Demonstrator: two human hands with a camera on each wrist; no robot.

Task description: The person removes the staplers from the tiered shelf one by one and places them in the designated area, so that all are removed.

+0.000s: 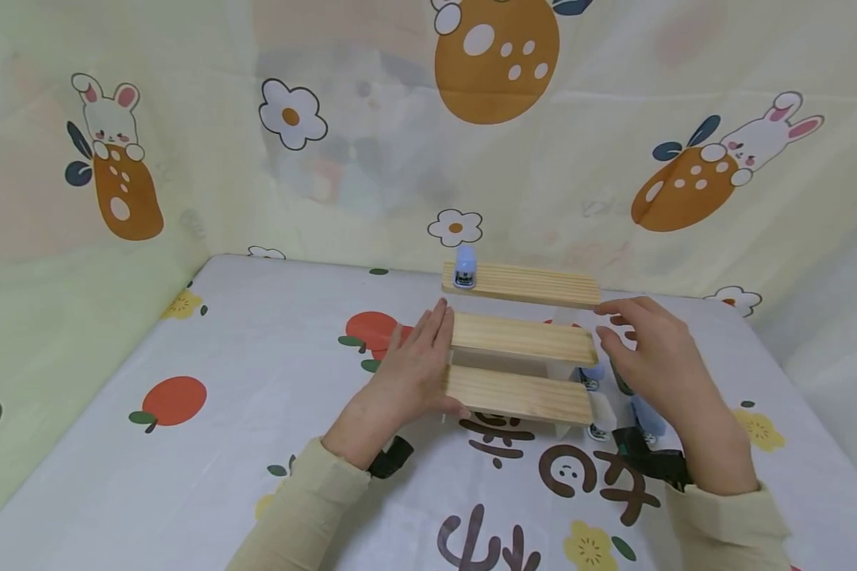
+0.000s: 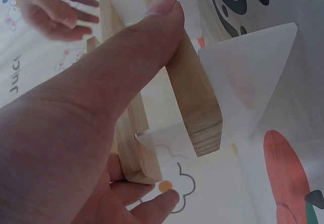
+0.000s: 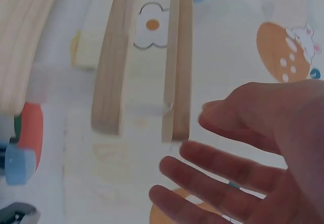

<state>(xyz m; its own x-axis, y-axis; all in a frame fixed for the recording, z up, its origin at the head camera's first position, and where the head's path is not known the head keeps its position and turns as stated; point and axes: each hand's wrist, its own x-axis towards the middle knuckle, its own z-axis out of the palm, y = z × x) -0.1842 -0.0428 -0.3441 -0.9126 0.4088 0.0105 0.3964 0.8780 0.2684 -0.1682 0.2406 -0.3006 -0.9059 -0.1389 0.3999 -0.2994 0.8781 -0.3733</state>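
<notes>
A three-tier stand of pale wooden boards has its top board [image 1: 521, 285] at the back, then the middle board [image 1: 524, 339] and the lowest board [image 1: 520, 394], on translucent side pieces [image 2: 248, 77]. At its left end my left hand [image 1: 407, 381] holds it, the thumb [image 2: 163, 11] over the lowest board and the fingers reaching toward the boards behind. My right hand [image 1: 660, 357] hovers by the right end, fingers spread and loosely bent, holding nothing. Its fingertips [image 3: 190, 147] come close to the top board's end. On the top board's left stands a small blue-topped item [image 1: 465, 266].
Several small items with blue or white tops, among them a blue one [image 1: 646, 416] and a white one [image 1: 601, 412], stand right of the stand below my right hand. A printed cloth [image 1: 243, 444] covers the table. A patterned curtain [image 1: 371, 182] rises behind.
</notes>
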